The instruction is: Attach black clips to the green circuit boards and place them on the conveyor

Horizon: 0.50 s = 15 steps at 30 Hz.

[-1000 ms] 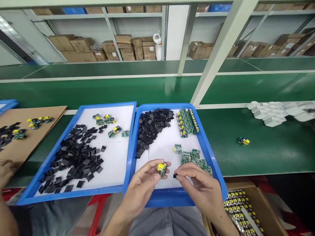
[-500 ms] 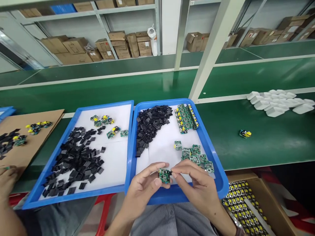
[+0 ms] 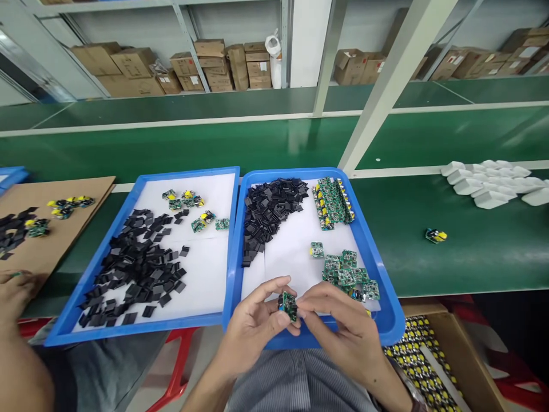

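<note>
My left hand (image 3: 259, 327) holds a small green circuit board (image 3: 289, 305) between thumb and fingers, just over the front rim of the right blue tray (image 3: 231, 286). The board is tilted, its component side partly facing me. My right hand (image 3: 349, 329) is closed in a pinch, its fingertips against the board's right edge. Whatever lies between those fingertips is hidden. In this tray are a heap of thin black pieces (image 3: 270, 212), a neat row of boards (image 3: 332, 201) and a loose group of boards (image 3: 346, 277) beyond my right hand.
Left of it stands another blue tray (image 3: 141, 332) with black pieces and boards. A co-worker's hand (image 3: 15, 286) rests by a cardboard sheet (image 3: 55, 246). Rightward lie a single board (image 3: 436, 235) and white housings (image 3: 489, 183). A carton (image 3: 467, 355) of boards stands below the table edge.
The board has turned in my left hand, from facing me to tilted sideways. The dark bit seen earlier at my right fingertips is now hidden. The view has shifted slightly.
</note>
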Each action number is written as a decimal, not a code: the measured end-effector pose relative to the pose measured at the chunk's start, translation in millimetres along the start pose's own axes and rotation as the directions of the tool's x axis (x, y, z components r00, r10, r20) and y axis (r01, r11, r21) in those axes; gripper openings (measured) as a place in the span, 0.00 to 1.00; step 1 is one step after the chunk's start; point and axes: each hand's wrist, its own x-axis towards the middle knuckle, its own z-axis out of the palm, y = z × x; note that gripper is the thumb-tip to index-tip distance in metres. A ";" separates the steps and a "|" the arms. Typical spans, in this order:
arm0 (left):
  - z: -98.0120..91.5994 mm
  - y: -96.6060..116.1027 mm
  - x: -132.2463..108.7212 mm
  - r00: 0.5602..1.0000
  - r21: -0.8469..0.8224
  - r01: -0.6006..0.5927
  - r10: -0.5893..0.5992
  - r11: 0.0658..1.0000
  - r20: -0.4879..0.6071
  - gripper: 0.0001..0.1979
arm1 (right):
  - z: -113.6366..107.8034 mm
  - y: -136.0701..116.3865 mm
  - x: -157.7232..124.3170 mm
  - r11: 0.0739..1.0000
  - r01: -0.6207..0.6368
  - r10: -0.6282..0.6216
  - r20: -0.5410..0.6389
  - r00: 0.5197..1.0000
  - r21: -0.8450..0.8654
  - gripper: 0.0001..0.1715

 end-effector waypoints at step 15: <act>-3.5 -5.2 0.2 0.996 0.079 0.014 -0.007 0.997 -0.086 0.16 | 2.1 6.4 -3.3 0.998 -0.052 0.053 0.043 0.998 -0.024 0.22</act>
